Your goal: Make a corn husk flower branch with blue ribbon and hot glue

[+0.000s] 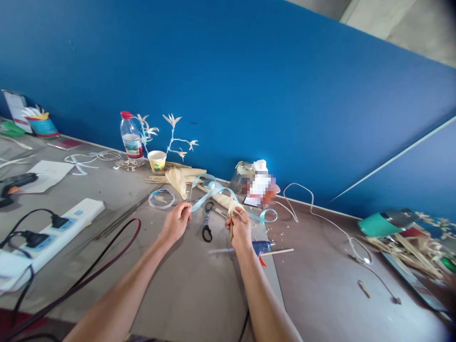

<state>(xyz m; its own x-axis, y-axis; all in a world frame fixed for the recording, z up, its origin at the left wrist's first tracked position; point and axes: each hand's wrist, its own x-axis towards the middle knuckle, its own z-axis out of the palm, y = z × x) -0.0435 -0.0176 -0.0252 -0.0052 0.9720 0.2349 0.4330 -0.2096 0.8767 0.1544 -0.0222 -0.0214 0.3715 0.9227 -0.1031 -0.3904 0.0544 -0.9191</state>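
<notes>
Head view: we see our left hand (175, 222) pinching the thin stem of a pale husk flower (177, 180), while our right hand (241, 229) closes on a husk strip (232, 208) trailing light-blue ribbon (211, 194). Black scissors (206, 227) lie on the table (320, 285) between both hands, and a blue glue gun (261, 246) sits just beside the right wrist.

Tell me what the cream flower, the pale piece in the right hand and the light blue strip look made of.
Cream fan-shaped flower, held by the left hand: likely dried husk, matte, finely ribbed. Pale folded piece in the right hand: seemingly the same husk. Light blue looping strip: probably ribbon, thin, flat, faintly glossy.
</notes>
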